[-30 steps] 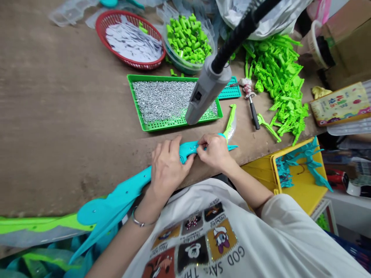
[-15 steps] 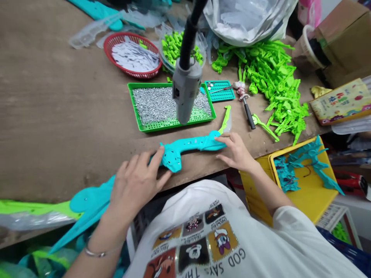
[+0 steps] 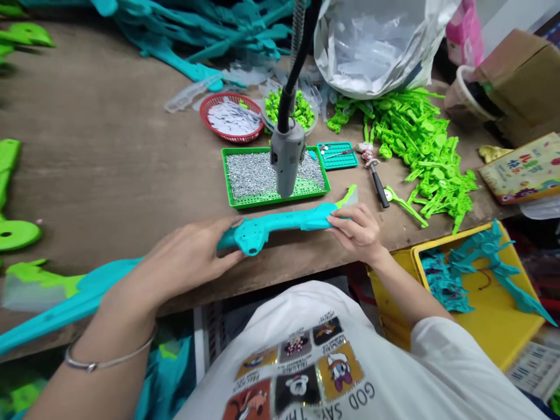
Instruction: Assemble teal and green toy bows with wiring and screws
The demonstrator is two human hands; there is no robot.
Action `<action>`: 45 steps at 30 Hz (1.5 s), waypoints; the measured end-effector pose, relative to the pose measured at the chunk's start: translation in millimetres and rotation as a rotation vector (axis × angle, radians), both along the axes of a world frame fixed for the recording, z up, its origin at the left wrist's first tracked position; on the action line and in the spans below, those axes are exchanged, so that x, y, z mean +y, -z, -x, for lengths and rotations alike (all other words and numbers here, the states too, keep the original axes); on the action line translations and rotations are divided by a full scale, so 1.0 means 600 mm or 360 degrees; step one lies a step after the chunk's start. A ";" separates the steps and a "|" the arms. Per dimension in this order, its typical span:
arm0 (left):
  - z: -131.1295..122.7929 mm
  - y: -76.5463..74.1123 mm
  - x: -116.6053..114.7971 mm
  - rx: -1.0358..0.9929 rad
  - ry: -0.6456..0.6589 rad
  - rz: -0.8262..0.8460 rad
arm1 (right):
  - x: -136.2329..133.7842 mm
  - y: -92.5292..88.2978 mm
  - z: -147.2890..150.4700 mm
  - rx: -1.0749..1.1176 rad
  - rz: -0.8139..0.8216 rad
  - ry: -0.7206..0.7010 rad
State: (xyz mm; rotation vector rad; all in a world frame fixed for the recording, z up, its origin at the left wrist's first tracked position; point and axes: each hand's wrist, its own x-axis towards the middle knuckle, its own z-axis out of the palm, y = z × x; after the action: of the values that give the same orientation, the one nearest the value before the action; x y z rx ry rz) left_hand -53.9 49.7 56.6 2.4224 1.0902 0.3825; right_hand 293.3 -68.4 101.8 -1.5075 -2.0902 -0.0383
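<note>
A long turquoise plastic toy part [image 3: 286, 221] lies along the table's front edge, with a knobbed block that has small holes near its middle. Wrapped over the part just left of that block is my left hand [image 3: 186, 254], thumb on the near side. My right hand [image 3: 356, 230] grips the right end with fingers closed. Beyond it juts a bright green and clear tip [image 3: 347, 198]. To the left, the turquoise length runs on behind my left forearm, next to a green and clear wing [image 3: 41, 286]. An electric screwdriver [image 3: 287, 160] hangs above the part.
A green tray [image 3: 277, 201] of small screws sits behind the part. Further back stand a red basket [image 3: 231, 137] of white strips and a bowl of green pieces [image 3: 291, 111]. Green parts [image 3: 431, 151] are heaped right, near a black-handled tool [image 3: 378, 185]. A yellow bin [image 3: 494, 303] stands below.
The turquoise part has been rolled, so its block now faces more toward me. My right fingers have closed on its right end. The view has shifted, showing more of the table's left side.
</note>
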 end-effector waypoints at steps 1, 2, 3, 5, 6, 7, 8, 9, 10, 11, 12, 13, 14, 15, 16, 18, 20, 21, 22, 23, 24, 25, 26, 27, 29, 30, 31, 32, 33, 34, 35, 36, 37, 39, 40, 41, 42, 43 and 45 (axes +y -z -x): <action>0.002 0.002 -0.004 -0.0002 0.0019 -0.0034 | -0.013 0.007 0.004 0.0022 -0.0065 0.0022; 0.004 0.003 -0.009 0.0012 0.0037 -0.0094 | -0.027 0.015 0.006 0.0058 -0.0116 0.0069; 0.005 0.004 -0.015 0.0027 0.0013 -0.0179 | -0.040 0.024 0.007 0.0107 -0.0145 0.0144; 0.005 0.005 -0.030 0.0024 -0.0222 -0.0378 | -0.061 0.047 0.005 0.0237 -0.0158 0.0371; 0.004 0.006 -0.036 0.0033 -0.0334 -0.0476 | -0.066 0.059 0.002 0.0319 -0.0138 0.0500; 0.003 0.007 -0.042 0.0041 -0.0428 -0.0573 | -0.069 0.069 -0.002 0.0417 -0.0095 0.0617; 0.002 0.009 -0.046 0.0048 -0.0491 -0.0662 | -0.069 0.078 -0.006 0.0520 -0.0026 0.0711; 0.000 0.011 -0.049 0.0052 -0.0525 -0.0737 | -0.068 0.084 -0.009 0.0618 0.0061 0.0776; -0.002 0.015 -0.050 0.0058 -0.0525 -0.0790 | -0.066 0.088 -0.012 0.0701 0.0156 0.0808; -0.004 0.019 -0.049 0.0069 -0.0509 -0.0825 | -0.064 0.089 -0.013 0.0763 0.0253 0.0809; -0.005 0.023 -0.048 0.0088 -0.0489 -0.0840 | -0.063 0.089 -0.013 0.0802 0.0346 0.0788; -0.006 0.029 -0.046 0.0113 -0.0466 -0.0847 | -0.064 0.087 -0.013 0.0824 0.0428 0.0767; -0.006 0.036 -0.044 0.0147 -0.0452 -0.0851 | -0.066 0.085 -0.013 0.0838 0.0506 0.0752; -0.006 0.043 -0.042 0.0180 -0.0436 -0.0867 | -0.070 0.083 -0.013 0.0862 0.0571 0.0747; -0.006 0.051 -0.040 0.0207 -0.0421 -0.0892 | -0.075 0.083 -0.013 0.0894 0.0620 0.0752; -0.005 0.067 -0.037 0.0232 -0.0402 -0.0961 | -0.085 0.083 -0.017 0.1008 0.0652 0.0799; -0.003 0.080 -0.036 0.0239 -0.0382 -0.1023 | -0.092 0.086 -0.023 0.1227 0.0623 0.0814; -0.003 0.084 -0.036 0.0248 -0.0377 -0.1042 | -0.094 0.087 -0.026 0.1376 0.0617 0.0783; -0.003 0.086 -0.037 0.0262 -0.0373 -0.1047 | -0.094 0.087 -0.030 0.1543 0.0618 0.0726; -0.003 0.087 -0.037 0.0267 -0.0360 -0.1055 | -0.094 0.087 -0.032 0.1712 0.0622 0.0652; -0.004 0.086 -0.038 0.0266 -0.0347 -0.1057 | -0.092 0.088 -0.035 0.1864 0.0630 0.0575; -0.005 0.084 -0.039 0.0262 -0.0337 -0.1056 | -0.089 0.088 -0.036 0.1984 0.0637 0.0513; -0.006 0.082 -0.040 0.0259 -0.0327 -0.1048 | -0.086 0.089 -0.037 0.2068 0.0639 0.0480; -0.008 0.080 -0.040 0.0255 -0.0318 -0.1030 | -0.082 0.090 -0.038 0.2123 0.0633 0.0475; -0.011 0.075 -0.042 0.0255 -0.0307 -0.0969 | -0.075 0.093 -0.038 0.2172 0.0618 0.0507; -0.012 0.073 -0.043 0.0259 -0.0309 -0.0939 | -0.072 0.094 -0.038 0.2185 0.0606 0.0525; -0.013 0.070 -0.045 0.0258 -0.0318 -0.0918 | -0.069 0.096 -0.037 0.2196 0.0591 0.0542; -0.015 0.066 -0.048 0.0254 -0.0335 -0.0904 | -0.067 0.097 -0.037 0.2206 0.0575 0.0558; -0.016 0.059 -0.052 0.0243 -0.0349 -0.0886 | -0.065 0.098 -0.037 0.2213 0.0560 0.0571; -0.018 0.050 -0.057 0.0215 -0.0345 -0.0849 | -0.063 0.099 -0.037 0.2216 0.0550 0.0584; -0.021 0.039 -0.063 0.0161 -0.0324 -0.0787 | -0.061 0.100 -0.036 0.2214 0.0548 0.0595; -0.025 0.026 -0.070 0.0085 -0.0284 -0.0705 | -0.059 0.101 -0.036 0.2209 0.0548 0.0601; -0.030 0.012 -0.076 0.0003 -0.0220 -0.0610 | -0.057 0.101 -0.036 0.2201 0.0549 0.0603; -0.043 -0.013 -0.087 -0.0149 -0.0107 -0.0475 | -0.053 0.103 -0.036 0.2179 0.0537 0.0597; -0.051 -0.023 -0.090 -0.0199 -0.0071 -0.0456 | -0.052 0.104 -0.037 0.2158 0.0529 0.0603; -0.059 -0.029 -0.090 -0.0224 -0.0048 -0.0463 | -0.052 0.104 -0.038 0.2117 0.0524 0.0624; -0.067 -0.033 -0.089 -0.0234 -0.0025 -0.0486 | -0.054 0.102 -0.038 0.2040 0.0549 0.0668; -0.074 -0.034 -0.086 -0.0237 -0.0003 -0.0514 | -0.058 0.098 -0.038 0.1911 0.0613 0.0735; -0.085 -0.033 -0.077 -0.0224 0.0043 -0.0569 | -0.073 0.082 -0.032 0.1500 0.0874 0.0850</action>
State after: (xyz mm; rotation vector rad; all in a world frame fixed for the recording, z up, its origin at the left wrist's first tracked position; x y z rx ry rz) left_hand -3.0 3.4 76.3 2.6629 0.9958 0.7849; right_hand 312.8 -112.0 52.4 -1.8379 -0.9477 0.9207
